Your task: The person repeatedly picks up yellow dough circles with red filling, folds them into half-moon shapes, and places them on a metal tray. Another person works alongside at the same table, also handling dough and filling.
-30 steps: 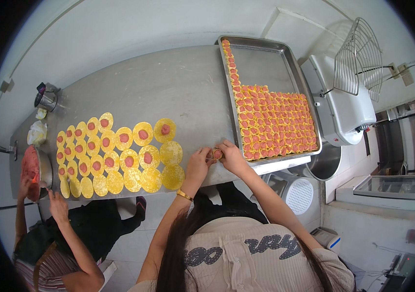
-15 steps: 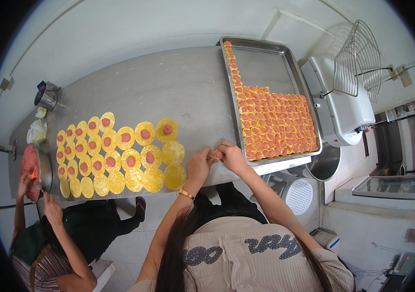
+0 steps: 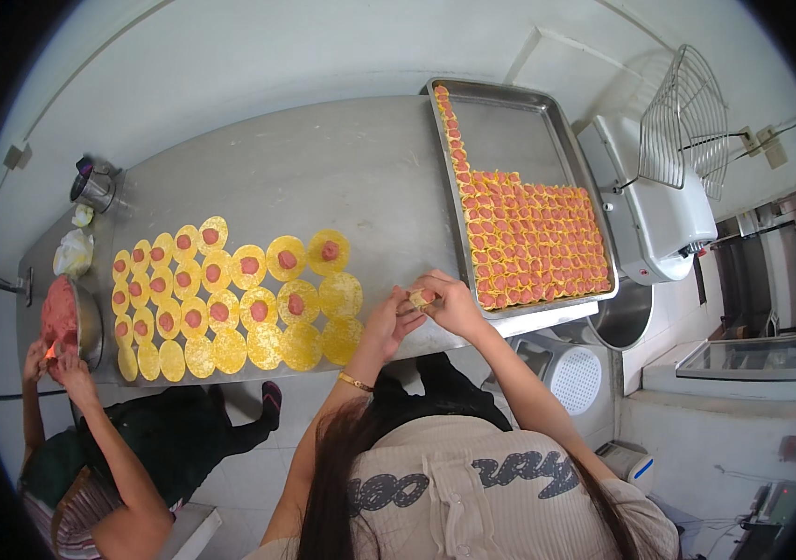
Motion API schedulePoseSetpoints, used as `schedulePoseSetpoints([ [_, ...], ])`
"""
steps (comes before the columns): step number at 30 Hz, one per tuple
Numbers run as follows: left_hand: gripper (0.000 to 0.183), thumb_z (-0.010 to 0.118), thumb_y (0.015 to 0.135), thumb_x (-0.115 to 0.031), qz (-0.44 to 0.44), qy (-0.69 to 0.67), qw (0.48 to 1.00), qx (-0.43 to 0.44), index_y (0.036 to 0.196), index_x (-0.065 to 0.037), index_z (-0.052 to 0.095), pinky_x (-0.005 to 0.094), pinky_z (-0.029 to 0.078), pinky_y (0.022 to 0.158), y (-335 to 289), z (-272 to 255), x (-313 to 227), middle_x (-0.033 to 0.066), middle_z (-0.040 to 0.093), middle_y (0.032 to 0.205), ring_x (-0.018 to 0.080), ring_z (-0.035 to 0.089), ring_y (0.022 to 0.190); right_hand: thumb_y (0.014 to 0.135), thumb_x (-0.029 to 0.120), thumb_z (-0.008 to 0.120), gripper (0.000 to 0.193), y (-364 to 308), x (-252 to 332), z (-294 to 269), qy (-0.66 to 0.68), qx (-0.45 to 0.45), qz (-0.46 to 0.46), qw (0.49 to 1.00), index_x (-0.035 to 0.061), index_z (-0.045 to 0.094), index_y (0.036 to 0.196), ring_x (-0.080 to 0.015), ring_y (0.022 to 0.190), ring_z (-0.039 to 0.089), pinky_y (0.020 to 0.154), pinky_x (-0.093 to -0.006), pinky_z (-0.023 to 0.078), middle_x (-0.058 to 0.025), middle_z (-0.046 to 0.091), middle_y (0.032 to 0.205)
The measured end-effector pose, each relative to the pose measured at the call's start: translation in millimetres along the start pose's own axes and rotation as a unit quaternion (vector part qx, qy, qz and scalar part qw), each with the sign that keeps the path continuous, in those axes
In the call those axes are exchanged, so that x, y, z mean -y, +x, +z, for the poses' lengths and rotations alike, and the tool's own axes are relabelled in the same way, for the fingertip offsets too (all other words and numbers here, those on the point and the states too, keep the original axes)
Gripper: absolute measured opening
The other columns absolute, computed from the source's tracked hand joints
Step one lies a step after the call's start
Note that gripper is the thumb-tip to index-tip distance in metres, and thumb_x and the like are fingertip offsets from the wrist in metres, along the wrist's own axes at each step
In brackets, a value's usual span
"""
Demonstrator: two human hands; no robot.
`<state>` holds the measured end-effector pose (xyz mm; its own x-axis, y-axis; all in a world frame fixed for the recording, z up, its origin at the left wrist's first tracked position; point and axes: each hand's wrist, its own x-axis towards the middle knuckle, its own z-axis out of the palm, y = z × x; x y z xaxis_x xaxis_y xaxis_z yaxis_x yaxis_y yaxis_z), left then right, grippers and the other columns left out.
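In front of me, over the table's near edge, a small open-topped dumpling [image 3: 421,299] with a yellow wrapper and pink filling is between my fingers. My right hand [image 3: 452,306] pinches it from the right and above. From the left, my left hand [image 3: 390,322] curls against it, its lower fingers somewhat loosened. Left of my hands, round yellow wrappers [image 3: 340,295] lie in rows, most with a dab of pink filling [image 3: 296,305] in the middle. The nearest row is bare. On the right, a metal tray [image 3: 500,121] holds tightly packed rows of finished dumplings [image 3: 538,238].
A co-worker's hands [image 3: 69,364] are at a metal bowl [image 3: 90,322] of pink filling [image 3: 59,308] at the table's left end. Behind it stand a plastic bag [image 3: 73,254] and a metal container [image 3: 92,191]. A white machine with a wire guard [image 3: 683,121] and a stool [image 3: 573,381] are right.
My left fingers have loosened, and the dumpling has tilted, showing more of its side. The co-worker's right hand has moved up to the left one at the bowl. The view has shifted slightly.
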<state>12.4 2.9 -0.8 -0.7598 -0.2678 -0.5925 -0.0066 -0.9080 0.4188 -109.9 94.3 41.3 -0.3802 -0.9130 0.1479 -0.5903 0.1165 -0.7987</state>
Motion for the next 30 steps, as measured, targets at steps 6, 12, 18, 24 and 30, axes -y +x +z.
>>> schedulePoseSetpoints([
  [6,0.025,0.041,0.099,-0.024,0.086,-0.119,0.987,0.063,0.112,-0.005,0.052,0.0300,0.048,0.086,2.6,13.3,12.6,0.0063,0.059,0.105,0.0159,0.058,0.099,0.063,-0.008,0.062,0.039,0.3,37.3,-3.0,-0.042,-0.001,-0.002,0.999,0.0019,0.059,0.100,-0.0350,0.086,0.058,0.072,-0.0398,0.050,-0.0131,0.057,0.094],
  [12,0.025,0.038,0.098,-0.019,0.107,-0.194,0.966,0.133,0.111,-0.004,0.051,0.0315,0.047,0.087,2.7,13.3,18.3,0.0050,0.059,0.105,0.0163,0.058,0.098,0.063,-0.003,0.063,0.037,-1.1,45.4,-0.6,-0.135,-0.039,-0.024,0.990,0.0018,0.060,0.099,-0.0349,0.092,0.055,0.078,-0.0409,0.048,-0.0130,0.056,0.096],
  [18,0.035,0.036,0.097,-0.019,0.139,-0.173,0.957,0.189,0.122,0.001,0.049,0.0317,0.042,0.095,-0.4,25.4,16.3,0.0089,0.057,0.117,0.0185,0.055,0.108,0.066,0.002,0.067,0.039,-2.6,57.6,-6.6,-0.172,-0.045,-0.034,0.983,0.0029,0.060,0.105,-0.0343,0.095,0.055,0.081,-0.0409,0.048,-0.0128,0.057,0.104],
  [24,0.038,0.033,0.095,-0.018,0.196,-0.194,0.948,0.159,0.124,0.002,0.048,0.0353,0.040,0.099,6.7,52.0,16.6,0.0092,0.056,0.121,0.0205,0.053,0.113,0.071,0.006,0.067,0.036,-0.5,50.2,-21.1,-0.171,-0.037,-0.017,0.985,0.0051,0.060,0.107,-0.0348,0.096,0.056,0.082,-0.0413,0.049,-0.0126,0.056,0.109],
  [30,0.033,0.036,0.096,-0.019,0.139,-0.207,0.961,0.117,0.117,-0.001,0.053,0.0365,0.041,0.098,32.3,68.9,28.5,0.0096,0.057,0.119,0.0215,0.053,0.112,0.070,0.004,0.067,0.038,12.8,16.3,-60.0,-0.086,-0.008,-0.054,0.995,0.0046,0.060,0.107,-0.0315,0.095,0.059,0.079,-0.0391,0.050,-0.0123,0.058,0.106],
])
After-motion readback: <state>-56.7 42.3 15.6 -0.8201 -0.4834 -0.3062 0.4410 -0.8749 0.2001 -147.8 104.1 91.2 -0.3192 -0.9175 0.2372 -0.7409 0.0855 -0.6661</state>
